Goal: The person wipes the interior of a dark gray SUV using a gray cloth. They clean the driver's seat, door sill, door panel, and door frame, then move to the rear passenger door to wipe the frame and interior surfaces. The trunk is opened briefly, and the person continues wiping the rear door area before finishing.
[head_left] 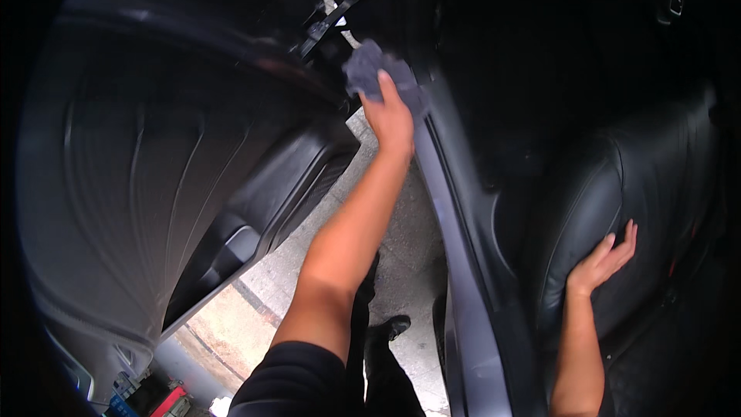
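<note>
One black car door [131, 154] stands swung out on your left, its armrest edge facing in. One black seat [583, 220] fills your right. Between the door's edge and the one grey door sill [463, 305] you have a wedge of open room, with pale floor [405, 220] showing below, narrowing toward the far end. One grey cloth [364, 69] lies at the sill's far end, bunched over its door-side edge. Of your two hands, the left [388, 122] grips that cloth, thumb on top; its other fingers are hidden, so you cannot tell how tightly they curl. Your right hand [600, 266] is at the seat's near side, fingers spread and holding nothing. One door strap [340, 15] spans the gap just beyond the cloth.
</note>
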